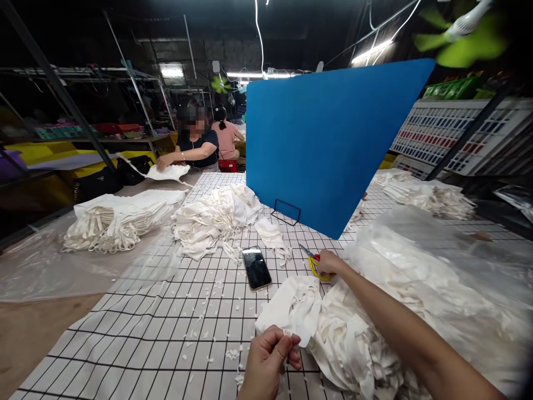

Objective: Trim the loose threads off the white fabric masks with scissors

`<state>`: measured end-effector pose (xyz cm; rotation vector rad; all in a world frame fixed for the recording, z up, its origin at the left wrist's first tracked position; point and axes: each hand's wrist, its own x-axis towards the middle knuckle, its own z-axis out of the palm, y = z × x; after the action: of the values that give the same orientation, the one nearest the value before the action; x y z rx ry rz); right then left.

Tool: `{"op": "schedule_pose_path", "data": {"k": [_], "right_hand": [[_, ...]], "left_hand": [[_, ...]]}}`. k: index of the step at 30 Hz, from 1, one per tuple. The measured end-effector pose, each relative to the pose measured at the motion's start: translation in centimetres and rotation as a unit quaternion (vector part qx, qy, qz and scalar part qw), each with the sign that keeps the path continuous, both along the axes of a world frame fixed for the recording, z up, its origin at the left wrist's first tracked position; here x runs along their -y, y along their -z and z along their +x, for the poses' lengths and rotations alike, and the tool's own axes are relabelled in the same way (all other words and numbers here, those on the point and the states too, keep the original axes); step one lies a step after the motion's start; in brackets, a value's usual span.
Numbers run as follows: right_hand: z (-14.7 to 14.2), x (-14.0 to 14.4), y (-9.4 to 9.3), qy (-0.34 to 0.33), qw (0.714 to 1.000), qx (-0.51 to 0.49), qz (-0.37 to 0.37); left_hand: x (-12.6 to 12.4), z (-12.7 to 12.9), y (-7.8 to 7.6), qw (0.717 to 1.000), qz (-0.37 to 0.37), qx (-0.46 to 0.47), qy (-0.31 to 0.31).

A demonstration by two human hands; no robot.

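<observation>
While outstretched, right hand [328, 262] on scissors [313, 263]

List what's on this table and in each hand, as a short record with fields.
Left hand: pinches the edge of a white cloth
Right hand: on yellow scissors
Phone: flat, screen dark, left of the scissors
Table: white with black grid, cloth scraps scattered
Piles: white cloth, several
Board: blue, upright
Person: across the table, handling cloth

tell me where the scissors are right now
The yellow-handled scissors lie on the grid-patterned table under the right hand, just right of the phone and below the blue divider.
</observation>
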<state>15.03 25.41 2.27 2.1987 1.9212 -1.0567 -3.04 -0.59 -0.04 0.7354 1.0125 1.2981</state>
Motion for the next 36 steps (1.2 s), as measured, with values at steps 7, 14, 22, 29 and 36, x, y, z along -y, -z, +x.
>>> {"op": "schedule_pose_path", "data": {"k": [7, 14, 22, 29, 36], "right_hand": [[1.8, 1.8, -4.4, -0.022, 0.983, -0.184, -0.005], [3.7, 13.0, -7.0, -0.131, 0.905, -0.403, -0.029], [2.4, 20.2, -5.8, -0.199, 0.961, -0.165, 0.100], [1.9, 20.4, -5.6, -0.226, 0.960, -0.116, 0.121], [1.3, 20.7, -6.0, -0.231, 0.955, -0.129, 0.136]], "left_hand": [[-0.2, -0.4, -1.1, 0.999, -0.032, -0.017, 0.008], [-1.0, -0.4, -2.3, 0.997, -0.002, -0.075, 0.027], [-0.8, -1.1, -2.9, 0.969, 0.079, -0.232, 0.037], [-0.9, -1.2, -4.1, 0.940, 0.131, -0.310, 0.058], [-0.8, -1.2, -3.7, 0.933, 0.130, -0.326, 0.074]]}}
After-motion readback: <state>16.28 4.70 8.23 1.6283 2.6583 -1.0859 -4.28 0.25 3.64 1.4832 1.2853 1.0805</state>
